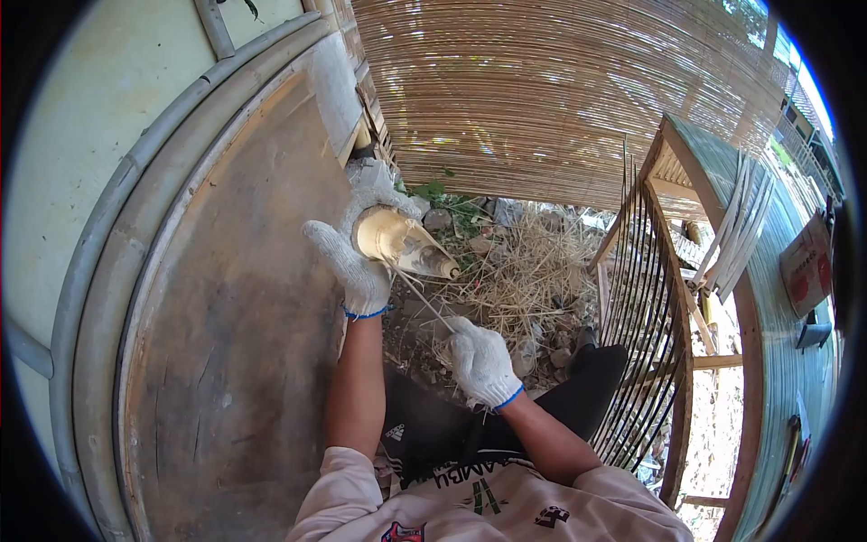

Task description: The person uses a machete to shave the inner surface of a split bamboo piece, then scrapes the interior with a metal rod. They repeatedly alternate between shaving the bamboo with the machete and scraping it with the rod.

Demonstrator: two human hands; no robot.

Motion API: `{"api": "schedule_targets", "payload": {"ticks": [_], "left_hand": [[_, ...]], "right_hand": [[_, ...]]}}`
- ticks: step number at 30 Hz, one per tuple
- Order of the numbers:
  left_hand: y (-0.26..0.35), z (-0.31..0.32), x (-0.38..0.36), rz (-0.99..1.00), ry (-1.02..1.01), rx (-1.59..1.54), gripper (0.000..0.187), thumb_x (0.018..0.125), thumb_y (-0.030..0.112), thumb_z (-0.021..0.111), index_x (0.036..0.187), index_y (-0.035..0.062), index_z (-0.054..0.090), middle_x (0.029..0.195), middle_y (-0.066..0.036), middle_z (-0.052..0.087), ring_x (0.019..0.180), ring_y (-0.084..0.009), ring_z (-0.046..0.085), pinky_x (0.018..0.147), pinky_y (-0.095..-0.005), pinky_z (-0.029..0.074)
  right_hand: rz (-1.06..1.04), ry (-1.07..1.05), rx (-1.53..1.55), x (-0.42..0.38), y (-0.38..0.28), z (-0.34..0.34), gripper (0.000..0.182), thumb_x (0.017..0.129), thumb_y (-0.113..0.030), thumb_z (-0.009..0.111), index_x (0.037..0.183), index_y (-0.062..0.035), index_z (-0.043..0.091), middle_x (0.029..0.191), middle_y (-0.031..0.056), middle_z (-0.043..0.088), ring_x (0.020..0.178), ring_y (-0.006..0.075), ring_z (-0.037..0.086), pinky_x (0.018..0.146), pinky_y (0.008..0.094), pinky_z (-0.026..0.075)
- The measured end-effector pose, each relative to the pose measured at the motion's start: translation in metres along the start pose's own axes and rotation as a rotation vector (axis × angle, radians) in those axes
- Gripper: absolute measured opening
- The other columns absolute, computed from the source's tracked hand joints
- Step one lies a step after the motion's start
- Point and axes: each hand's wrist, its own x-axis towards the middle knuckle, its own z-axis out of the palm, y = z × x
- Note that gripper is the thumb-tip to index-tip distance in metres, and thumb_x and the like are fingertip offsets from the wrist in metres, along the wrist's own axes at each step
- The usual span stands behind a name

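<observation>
My left hand (359, 244), in a white knit glove with a blue cuff, is around a pale bamboo piece (386, 237) with a round broad end and an open, cut-away side narrowing toward the lower right. Its thumb sticks out to the left, while the other fingers lie partly hidden behind the bamboo. My right hand (483, 363), gloved the same way, is closed on a thin, straight rod (418, 294). The rod's far tip reaches the lower edge of the bamboo's broad end. Inside the right fist, the rod's near end is hidden.
A worn wooden board (244, 289) stands close on my left. Straw-like shavings (533, 280) and stones cover the ground ahead, before a bamboo-slat screen (560, 90). At right, a slatted wooden frame (637, 334) adjoins a green-topped bench (781, 361) bearing pale strips (741, 217).
</observation>
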Motion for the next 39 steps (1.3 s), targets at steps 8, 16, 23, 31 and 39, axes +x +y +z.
{"api": "schedule_targets", "payload": {"ticks": [8, 16, 23, 31, 39], "left_hand": [[0.001, -0.001, 0.01, 0.036, 0.037, 0.019, 0.103, 0.089, 0.087, 0.015, 0.105, -0.0038, 0.061, 0.093, -0.021, 0.07, 0.088, -0.0315, 0.068, 0.088, -0.0403, 0.055], [0.0, 0.001, 0.002, 0.014, 0.018, 0.005, 0.104, 0.089, 0.088, 0.014, 0.106, -0.0036, 0.06, 0.092, -0.02, 0.07, 0.086, -0.0309, 0.067, 0.085, -0.0395, 0.055], [-0.004, -0.002, 0.005, 0.001, 0.137, -0.033, 0.104, 0.088, 0.088, 0.014, 0.105, -0.0035, 0.06, 0.093, -0.021, 0.07, 0.086, -0.0309, 0.066, 0.085, -0.0401, 0.055], [-0.006, 0.006, 0.001, -0.063, 0.249, -0.081, 0.105, 0.087, 0.089, 0.013, 0.104, -0.0027, 0.061, 0.092, -0.02, 0.069, 0.086, -0.03, 0.067, 0.085, -0.0397, 0.055], [-0.004, 0.003, 0.002, 0.036, 0.089, 0.085, 0.107, 0.086, 0.09, 0.01, 0.103, -0.003, 0.061, 0.09, -0.018, 0.068, 0.087, -0.0277, 0.067, 0.083, -0.039, 0.055]], "right_hand": [[0.261, -0.327, 0.291, 0.0, -0.012, -0.012, 0.026, 0.097, -0.016, 0.045, 0.107, -0.0021, 0.064, 0.084, 0.0204, 0.066, 0.08, 0.042, 0.066, 0.071, 0.0487, 0.052], [-0.1, 0.046, 0.092, 0.003, 0.0, 0.0, 0.024, 0.093, -0.018, 0.054, 0.11, -0.0068, 0.066, 0.086, 0.0195, 0.068, 0.079, 0.0417, 0.067, 0.07, 0.0482, 0.053], [0.2, -0.267, 0.288, 0.003, -0.002, -0.008, 0.019, 0.097, -0.011, 0.046, 0.1, 0.0011, 0.061, 0.073, 0.0236, 0.058, 0.069, 0.0484, 0.059, 0.061, 0.0521, 0.045], [-0.028, 0.036, -0.002, 0.002, 0.002, 0.003, 0.028, 0.093, -0.019, 0.054, 0.116, -0.0058, 0.064, 0.086, 0.0227, 0.067, 0.081, 0.0439, 0.066, 0.07, 0.0512, 0.052], [0.313, -0.31, 0.274, 0.011, -0.019, -0.032, 0.029, 0.1, -0.022, 0.046, 0.103, -0.0017, 0.066, 0.079, 0.0202, 0.067, 0.074, 0.0437, 0.065, 0.069, 0.0489, 0.052]]}}
